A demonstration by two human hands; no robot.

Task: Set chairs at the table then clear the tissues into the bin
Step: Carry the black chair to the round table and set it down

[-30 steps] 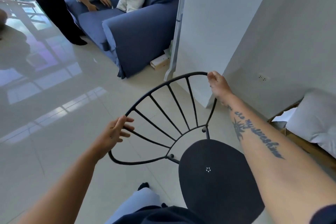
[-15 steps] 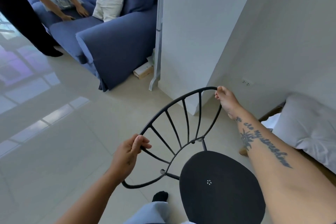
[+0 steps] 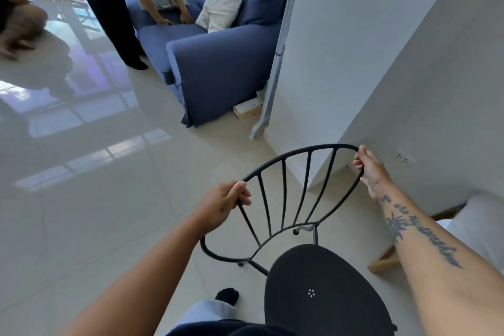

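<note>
a black metal chair (image 3: 305, 226) is seen low in the centre of the frame, its round seat at the bottom and its curved, barred backrest tipped toward the upper part. the left hand (image 3: 221, 206) is wrapped shut round the backrest rim on the left side – fingers curled fully over the bar. the right hand (image 3: 371, 172) is closed on the rim's right end. a blue sofa (image 3: 218, 63) with a white cushion (image 3: 218, 5) is found in the upper middle – a person in dark clothes (image 3: 109, 8) is bent over it.

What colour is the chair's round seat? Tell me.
Black, with a few tiny white dots; the chair seat shows in the head view.
</note>
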